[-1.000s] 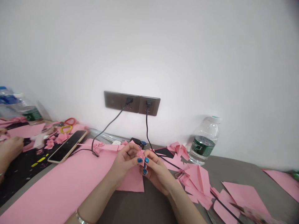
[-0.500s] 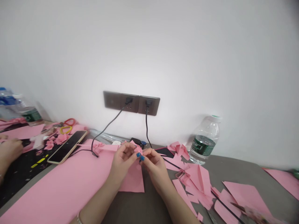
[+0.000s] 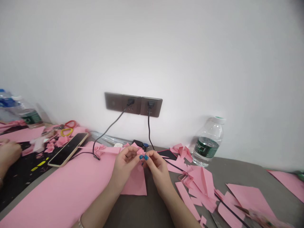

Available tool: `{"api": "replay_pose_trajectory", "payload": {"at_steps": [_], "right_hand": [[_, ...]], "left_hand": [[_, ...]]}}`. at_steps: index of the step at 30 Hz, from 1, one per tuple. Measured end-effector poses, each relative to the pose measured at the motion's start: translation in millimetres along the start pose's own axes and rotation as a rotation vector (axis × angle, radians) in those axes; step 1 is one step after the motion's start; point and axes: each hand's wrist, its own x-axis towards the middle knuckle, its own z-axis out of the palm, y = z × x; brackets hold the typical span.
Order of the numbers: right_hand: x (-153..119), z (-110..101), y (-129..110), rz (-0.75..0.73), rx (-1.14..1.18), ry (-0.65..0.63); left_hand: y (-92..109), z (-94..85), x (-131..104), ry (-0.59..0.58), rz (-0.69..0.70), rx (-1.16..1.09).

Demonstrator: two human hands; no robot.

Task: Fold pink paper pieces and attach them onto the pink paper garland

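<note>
A small folded pink paper flower (image 3: 140,152) is pinched between both of my hands at the middle of the view. My left hand (image 3: 125,161) grips its left side with thumb and fingers. On the other side, my right hand (image 3: 156,167) closes thumb and fingertips on it; the two thumbs almost touch. Below and to the left of my hands lies a large sheet of pink paper (image 3: 71,186). The underside of the flower is hidden by my fingers.
A phone (image 3: 68,150) lies left, near yellow-and-red-handled scissors (image 3: 66,131) and a co-worker's hand (image 3: 10,155). Pink paper scraps (image 3: 201,183) and a water bottle (image 3: 207,142) are at right. Black cables (image 3: 149,126) run from the wall sockets (image 3: 133,104).
My right thumb has shifted slightly up against the flower, closer to the left thumb. Both hands otherwise stay in place, and the things on the table have not moved.
</note>
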Motion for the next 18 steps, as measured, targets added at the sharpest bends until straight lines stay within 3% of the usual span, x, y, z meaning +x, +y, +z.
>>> {"api": "replay_pose_trajectory", "payload": {"at_steps": [7,15,18], "right_hand": [[-7.2,-2.8,-0.9,-0.193,-0.311,-0.045],[-9.5,0.8,-1.2,-0.226,-0.308,-0.044],[-9.3,0.9,0.4,-0.22,-0.305,-0.015]], "left_hand": [[-4.2,0.1,-1.0,-0.026,-0.044,-0.031],[-6.4,2.3,-1.6,-0.084,-0.199,-0.203],[-7.0,2.8,-2.2,-0.075,-0.172,-0.185]]}}
